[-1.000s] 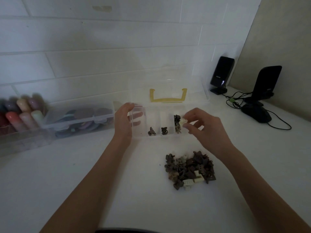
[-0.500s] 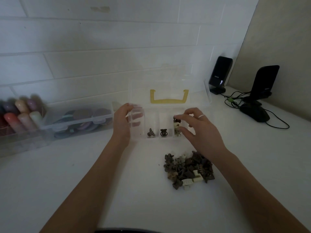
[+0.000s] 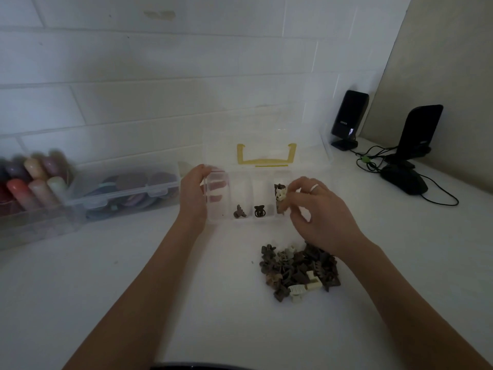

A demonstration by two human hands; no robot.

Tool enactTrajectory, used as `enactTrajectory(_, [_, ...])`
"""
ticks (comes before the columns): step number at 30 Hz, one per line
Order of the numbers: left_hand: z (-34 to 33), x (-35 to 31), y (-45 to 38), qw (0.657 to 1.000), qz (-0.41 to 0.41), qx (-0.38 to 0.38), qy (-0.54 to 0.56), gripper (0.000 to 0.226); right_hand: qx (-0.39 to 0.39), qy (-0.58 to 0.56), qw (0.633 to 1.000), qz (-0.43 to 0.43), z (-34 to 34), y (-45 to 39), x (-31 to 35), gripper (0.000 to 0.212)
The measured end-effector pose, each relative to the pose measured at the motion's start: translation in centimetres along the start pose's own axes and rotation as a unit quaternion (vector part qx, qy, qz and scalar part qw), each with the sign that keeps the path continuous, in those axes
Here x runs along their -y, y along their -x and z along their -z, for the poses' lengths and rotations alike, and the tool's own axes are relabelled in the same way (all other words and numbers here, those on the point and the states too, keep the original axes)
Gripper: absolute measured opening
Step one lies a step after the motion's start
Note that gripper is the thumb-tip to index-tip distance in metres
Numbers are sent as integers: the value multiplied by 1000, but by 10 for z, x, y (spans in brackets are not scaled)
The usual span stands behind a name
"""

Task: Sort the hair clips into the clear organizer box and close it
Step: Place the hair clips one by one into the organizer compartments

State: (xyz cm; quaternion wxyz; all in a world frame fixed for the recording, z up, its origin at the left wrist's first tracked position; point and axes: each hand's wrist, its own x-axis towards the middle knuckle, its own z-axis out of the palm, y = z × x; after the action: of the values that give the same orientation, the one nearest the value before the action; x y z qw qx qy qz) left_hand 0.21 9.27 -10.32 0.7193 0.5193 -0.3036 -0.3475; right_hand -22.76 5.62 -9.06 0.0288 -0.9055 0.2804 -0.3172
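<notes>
Right hand [image 3: 321, 217] pinching cream clip [image 3: 281, 194] over organizer box [image 3: 264, 198] (long axis left-right), left hand [image 3: 193, 194] gripping its end.

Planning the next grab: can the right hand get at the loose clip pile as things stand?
Probably yes. The pile of clips lies uncovered on the table just below the right hand, with nothing between them. The hand's fingers are at a cream clip, so it must let go first.
</notes>
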Motion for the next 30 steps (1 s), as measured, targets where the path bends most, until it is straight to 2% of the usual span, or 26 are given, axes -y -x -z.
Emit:
enactTrajectory(3, [0,0,0,1000,1,-3,5,13,82,-61,995,13,7,1,16,18])
enactTrajectory(7, [-1,0,0,1000,-7,-3,3,15,223,-28,973,43,0,4,30,26])
enactTrajectory(11, [-1,0,-1,1000,-7,4,10,20,251,-41,966,36,-7,4,31,21])
enactTrajectory(15, [0,2,-3,1000,-6,8,5,17,189,-124,974,-1,-4,-1,31,16])
enactTrajectory(18, [0,1,-2,1000,-14,4,-5,17,29,-195,979,-58,-3,-2,31,12])
enactTrajectory(20, [-1,0,-1,1000,-23,2,-12,19,-91,-217,966,-104,-2,-3,28,9])
enactTrajectory(22, [-2,0,0,999,-28,1,-18,22,-159,-210,955,-133,-3,-4,21,11])
enactTrajectory(24, [-3,0,1,999,-31,5,-21,23,-161,-166,966,-116,-8,-3,11,12])
enactTrajectory(27, [-7,0,3,999,-27,6,-36,22,-110,-28,993,-35,-20,-1,1,28])
enactTrajectory(30, [-7,-1,4,999,-26,-6,-36,20,-114,-11,993,-20,-20,-2,0,32])
